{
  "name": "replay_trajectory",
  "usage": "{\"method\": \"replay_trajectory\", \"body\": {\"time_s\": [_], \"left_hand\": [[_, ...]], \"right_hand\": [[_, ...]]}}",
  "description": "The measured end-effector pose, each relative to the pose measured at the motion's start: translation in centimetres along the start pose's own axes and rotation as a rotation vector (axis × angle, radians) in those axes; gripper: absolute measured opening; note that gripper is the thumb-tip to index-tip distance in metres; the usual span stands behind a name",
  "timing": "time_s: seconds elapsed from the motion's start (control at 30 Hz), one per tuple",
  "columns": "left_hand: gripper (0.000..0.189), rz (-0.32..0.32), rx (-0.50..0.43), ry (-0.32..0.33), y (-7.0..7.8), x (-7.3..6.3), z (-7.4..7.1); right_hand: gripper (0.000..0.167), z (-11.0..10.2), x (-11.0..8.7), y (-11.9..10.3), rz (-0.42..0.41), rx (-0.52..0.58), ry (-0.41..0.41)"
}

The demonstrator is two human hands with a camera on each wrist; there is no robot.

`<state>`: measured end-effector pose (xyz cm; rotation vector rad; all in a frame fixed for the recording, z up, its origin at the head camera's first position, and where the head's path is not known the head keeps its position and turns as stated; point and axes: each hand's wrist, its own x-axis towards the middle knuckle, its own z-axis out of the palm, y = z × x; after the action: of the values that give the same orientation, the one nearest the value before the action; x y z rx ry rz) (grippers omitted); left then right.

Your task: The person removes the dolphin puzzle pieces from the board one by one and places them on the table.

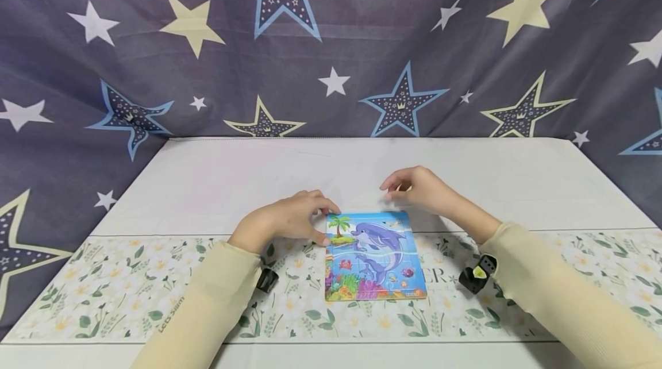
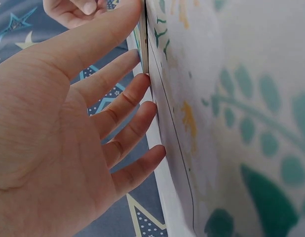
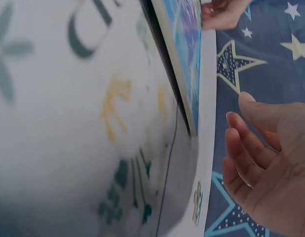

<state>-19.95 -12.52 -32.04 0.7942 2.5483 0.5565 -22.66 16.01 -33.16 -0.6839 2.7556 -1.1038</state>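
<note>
A square jigsaw puzzle (image 1: 374, 257) with a dolphin, palm tree and coral lies flat on the floral strip. My left hand (image 1: 295, 216) is at its upper left corner, thumb at the left edge and a finger at the top edge. In the left wrist view, the left hand's (image 2: 68, 128) fingers are mostly straight and reach the board's edge. My right hand (image 1: 421, 191) hovers beyond the puzzle's upper right corner, fingers loosely bent around nothing. A small multicoloured flat piece (image 3: 197, 203) lies near the right hand (image 3: 271, 158) in the right wrist view.
The white table (image 1: 248, 179) has a floral strip (image 1: 170, 277) running across it. A dark star-patterned cloth (image 1: 331, 110) hangs behind the table and along both sides. Dark devices sit at the left wrist (image 1: 266, 280) and right wrist (image 1: 478, 274).
</note>
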Motion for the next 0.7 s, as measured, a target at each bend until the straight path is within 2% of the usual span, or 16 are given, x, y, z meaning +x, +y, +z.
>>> {"method": "replay_trajectory", "body": {"time_s": [0.2,0.43,0.7], "left_hand": [[0.056,-0.004,0.005,0.010,0.0,0.2,0.0],[0.056,-0.010,0.027,0.017,-0.1,0.3,0.0],[0.056,-0.006,0.031,0.019,-0.1,0.3,0.0]], "right_hand": [[0.014,1.0,-0.3,-1.3,-0.064,-0.009,-0.087],[0.013,2.1,-0.2,-2.4,-0.123,-0.030,-0.147],[0.014,3.0,0.1,-3.2,-0.134,-0.009,-0.240]]}}
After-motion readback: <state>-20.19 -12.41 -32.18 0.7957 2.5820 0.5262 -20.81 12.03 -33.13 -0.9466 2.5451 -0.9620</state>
